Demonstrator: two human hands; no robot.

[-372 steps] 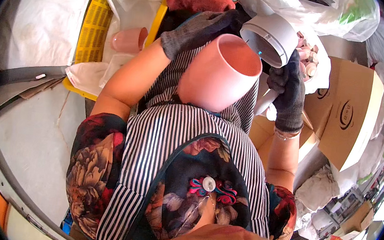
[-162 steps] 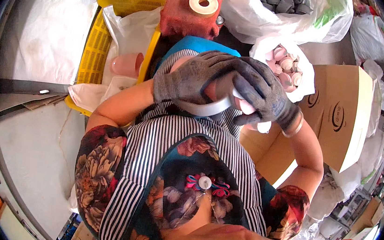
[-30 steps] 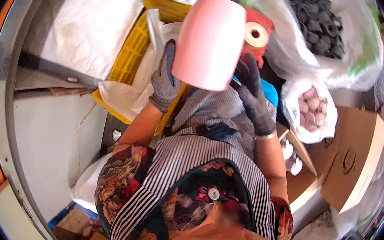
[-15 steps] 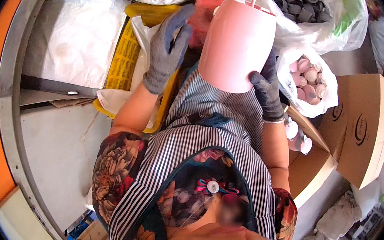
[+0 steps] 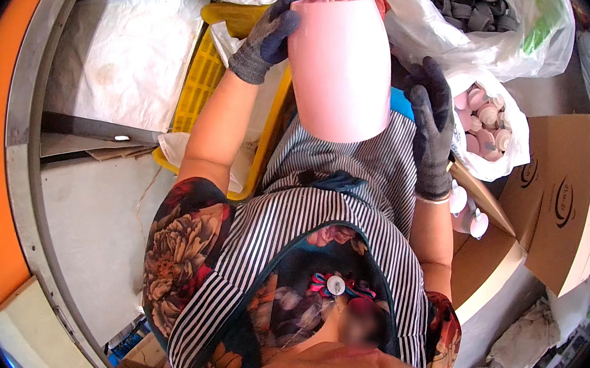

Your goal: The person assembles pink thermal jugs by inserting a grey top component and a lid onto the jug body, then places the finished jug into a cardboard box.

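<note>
Rightward, a brown cardboard box point(image 5: 559, 197) stands open beside a clear bag of pink caps point(image 5: 488, 125); a yellow crate point(image 5: 201, 88) sits left. Up front, the pink plastic cup point(image 5: 340, 63) is held near-upright, long axis vertical, the gloved left hand point(image 5: 271, 31) curled around its top, while the gloved right hand point(image 5: 431, 123) rests half-open beside it.

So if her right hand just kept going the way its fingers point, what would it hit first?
Most likely the side of the pink cup: the right hand points up beside it. Depth is unclear.
</note>
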